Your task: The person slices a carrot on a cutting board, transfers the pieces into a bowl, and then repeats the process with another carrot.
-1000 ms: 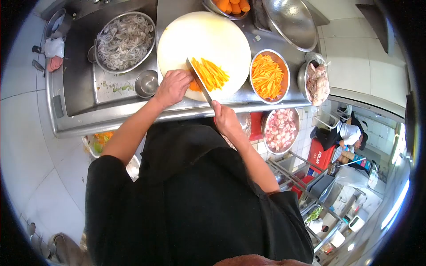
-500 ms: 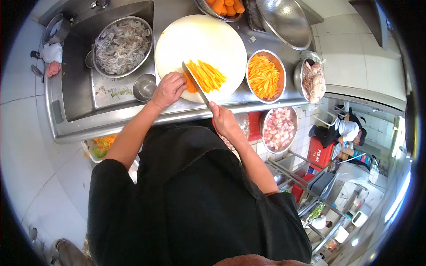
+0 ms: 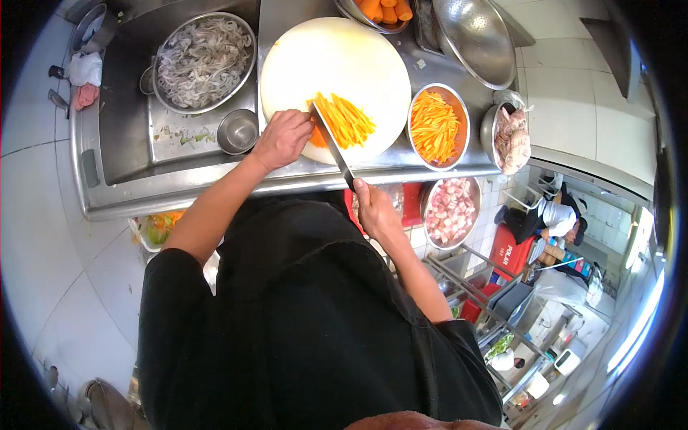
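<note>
My right hand (image 3: 375, 206) grips the dark handle of a kitchen knife (image 3: 332, 144), its blade slanting across the near side of a round white cutting board (image 3: 308, 57). Curled fingers of my left hand (image 3: 285, 139) press on orange carrot (image 3: 317, 137) at the blade's left side, partly hidden by hand and blade. Right of the blade lies a pile of carrot strips (image 3: 350, 123). More carrot strips (image 3: 434, 129) fill a metal bowl (image 3: 466, 136) beside the board.
Left is a sink (image 3: 129, 136) holding a bowl of pale, squid-like strips (image 3: 204, 63) and a small metal bowl (image 3: 238, 132). Whole carrots (image 3: 387, 12), a colander (image 3: 476, 39) and raw meat (image 3: 510, 140) stand around the board. Cut meat (image 3: 451, 211) sits lower right; a person (image 3: 559, 218) is beyond.
The camera view has shifted slightly, so the board and bowls appear farther right. The knife sits slightly nearer me on the board; both hands keep their grips.
</note>
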`<state>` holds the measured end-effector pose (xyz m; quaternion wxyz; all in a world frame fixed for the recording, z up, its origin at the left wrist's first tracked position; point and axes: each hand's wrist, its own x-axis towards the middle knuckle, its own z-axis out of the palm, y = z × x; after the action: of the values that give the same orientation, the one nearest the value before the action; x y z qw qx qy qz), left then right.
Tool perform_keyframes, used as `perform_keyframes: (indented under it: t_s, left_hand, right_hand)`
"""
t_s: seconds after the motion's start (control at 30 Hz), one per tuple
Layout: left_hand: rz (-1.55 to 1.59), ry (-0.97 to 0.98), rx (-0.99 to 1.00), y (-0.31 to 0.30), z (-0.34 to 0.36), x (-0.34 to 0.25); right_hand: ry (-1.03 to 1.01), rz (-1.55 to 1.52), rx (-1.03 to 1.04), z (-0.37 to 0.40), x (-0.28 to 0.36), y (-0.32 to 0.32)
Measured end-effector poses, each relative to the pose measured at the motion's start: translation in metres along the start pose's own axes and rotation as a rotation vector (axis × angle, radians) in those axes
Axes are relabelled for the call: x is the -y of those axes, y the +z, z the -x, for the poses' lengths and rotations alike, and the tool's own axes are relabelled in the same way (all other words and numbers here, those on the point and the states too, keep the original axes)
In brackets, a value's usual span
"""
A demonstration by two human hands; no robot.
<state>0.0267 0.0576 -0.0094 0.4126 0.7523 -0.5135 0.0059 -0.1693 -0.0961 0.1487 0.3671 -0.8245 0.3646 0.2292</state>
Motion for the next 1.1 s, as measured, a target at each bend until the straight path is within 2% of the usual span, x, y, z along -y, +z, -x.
perform_keyframes:
  t_s: [0.2, 0.3, 0.5, 0.63, 0.9, 1.1]
  left_hand:
    - [0.018, 0.002, -0.039, -0.002, -0.001, -0.002]
    - [0.026, 0.003, -0.004, -0.001, 0.005, 0.001]
    - [0.016, 0.029, -0.005, -0.002, 0.006, 0.008]
    - [0.007, 0.039, -0.075, 0.003, 0.006, 0.006]
    - [0.027, 0.041, -0.093, 0.002, 0.006, 0.009]
    - [0.112, 0.003, -0.123, 0.003, 0.009, 0.010]
  right_hand:
    - [-0.046, 0.046, -0.025, -0.005, -0.013, 0.013]
    - [-0.161, -0.015, -0.094, -0.028, -0.020, 0.033]
    - [-0.118, -0.005, -0.098, -0.012, -0.005, 0.018]
    - [-0.090, 0.071, -0.121, -0.023, -0.014, 0.039]
    - [-0.157, 0.037, -0.144, -0.013, -0.006, 0.032]
    - [-0.073, 0.023, -0.114, -0.022, -0.006, 0.041]
